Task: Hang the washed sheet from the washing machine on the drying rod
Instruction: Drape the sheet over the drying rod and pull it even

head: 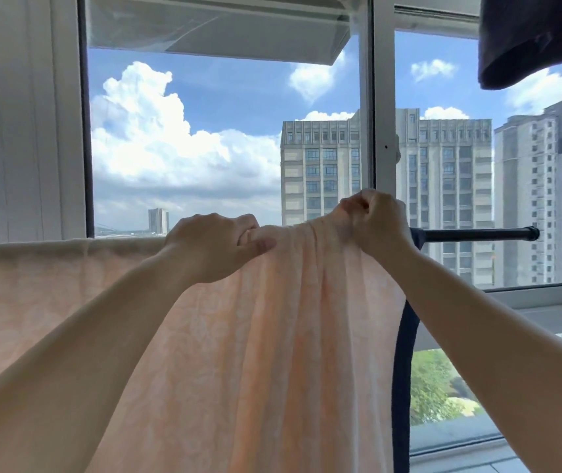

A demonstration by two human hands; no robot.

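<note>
1. Pale peach patterned cotton sheet (68, 285) drapes over the thin black metal drying rod (477, 234), spread flat leftward.
2. Left hand (216, 245) curls onto the bunched fabric atop the rod.
3. Right hand (373, 221) fists the gathered edge, rod bare beyond.

I see pale peach patterned sheet (238, 336) draped over black drying rod (477, 234): spread flat along rod's left stretch, bunched in vertical folds mid-rod, hanging below. Rod's right end bare, horizontal.
</note>
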